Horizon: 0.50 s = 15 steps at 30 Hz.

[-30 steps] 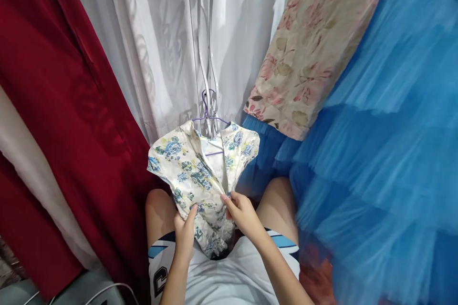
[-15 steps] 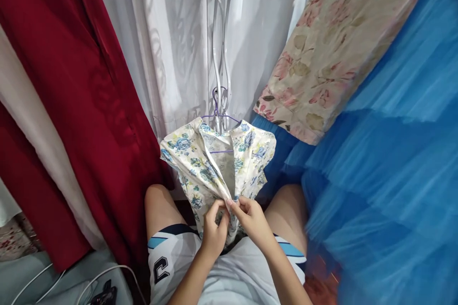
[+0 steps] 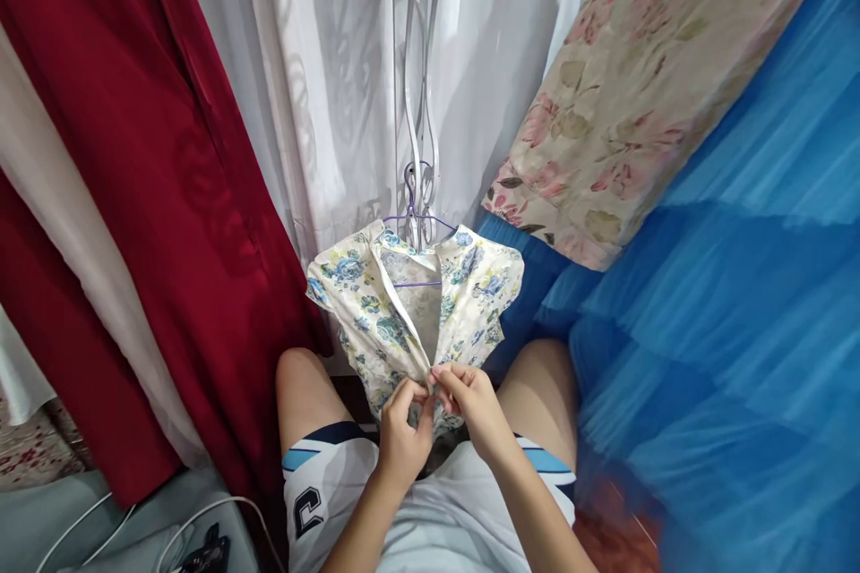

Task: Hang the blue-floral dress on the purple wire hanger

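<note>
A white blouse with blue flowers and yellow-green leaves hangs in front of me on a thin purple hanger. Its front falls apart in a V at the neck, showing the inside of the back. At the bottom of that V, my left hand pinches the left front edge between thumb and fingers. Close beside it, my right hand pinches the other edge, the fingertips of both hands nearly touching. Any button between the fingertips is too small and covered to make out. The blouse's lower part drops between my thighs, partly hidden by my hands.
White curtains with a white curled metal hook hang behind the blouse. Red cloth hangs at left, floral cloth and a blue tulle skirt at right. White cables lie on a grey-green surface at lower left.
Both hands keep their pinch on the blouse front. The right fingers have shifted slightly at the edge, drawing in closer to the left fingertips. The view has moved a little.
</note>
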Available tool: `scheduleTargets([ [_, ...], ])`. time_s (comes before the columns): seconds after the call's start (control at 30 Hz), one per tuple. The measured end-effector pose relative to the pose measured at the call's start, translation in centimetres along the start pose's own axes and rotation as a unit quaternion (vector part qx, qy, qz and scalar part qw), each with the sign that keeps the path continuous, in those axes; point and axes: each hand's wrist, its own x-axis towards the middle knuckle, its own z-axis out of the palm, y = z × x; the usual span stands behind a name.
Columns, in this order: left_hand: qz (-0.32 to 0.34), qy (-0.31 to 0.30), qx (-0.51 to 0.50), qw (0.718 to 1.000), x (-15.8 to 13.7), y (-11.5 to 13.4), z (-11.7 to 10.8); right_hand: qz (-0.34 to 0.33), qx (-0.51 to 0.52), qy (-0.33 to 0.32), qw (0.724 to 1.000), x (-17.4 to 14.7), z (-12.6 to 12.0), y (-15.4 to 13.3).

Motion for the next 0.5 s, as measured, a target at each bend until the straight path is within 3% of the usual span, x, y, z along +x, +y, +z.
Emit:
scheduleTargets([
  [0.13, 0.012, -0.005, 0.051, 0.999, 0.4, -1.0, 0.2, -0.073, 0.011, 0.021, 0.997, 4.5, 0.5, -4.9],
  [0.3, 0.002, -0.018, 0.068, 0.998, 1.1, -2.7, 0.6, -0.149, 0.090, 0.082, 0.981, 10.7, 3.6, -12.2],
  [0.37, -0.013, -0.018, 0.064, 0.998, 0.8, -3.3, 0.7, -0.168, 0.098, 0.088, 0.977, 11.1, 4.6, -12.7],
  [0.5, -0.043, -0.054, 0.015, 0.998, 1.0, -3.6, -0.3, -0.207, 0.075, 0.071, 0.973, 8.9, 4.7, -10.1],
])
